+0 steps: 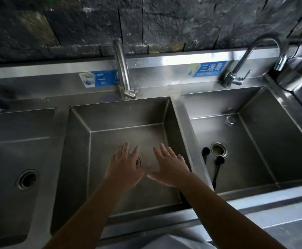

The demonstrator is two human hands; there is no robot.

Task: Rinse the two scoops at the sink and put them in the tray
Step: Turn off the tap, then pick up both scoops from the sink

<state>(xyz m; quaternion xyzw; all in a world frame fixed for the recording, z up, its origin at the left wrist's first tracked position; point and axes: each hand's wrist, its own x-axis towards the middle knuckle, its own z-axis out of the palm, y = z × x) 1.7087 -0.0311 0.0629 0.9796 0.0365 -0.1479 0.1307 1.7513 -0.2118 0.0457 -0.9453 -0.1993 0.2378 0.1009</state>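
Two black scoops lie in the right basin [254, 141] beside its drain: one scoop [205, 151] hard against the dividing wall, the other scoop [218, 165] with its thin handle running toward me. My left hand [124, 166] and my right hand [171, 167] hover side by side over the middle basin [110, 123], palms down, fingers spread, holding nothing. The right hand is left of the divider, a short way from the scoops. No tray is in view.
A steel faucet [122, 69] stands behind the middle basin and a curved faucet [254, 56] behind the right one. A left basin [11, 150] has a round drain [27, 179]. A steel ledge [272, 218] runs along the front right.
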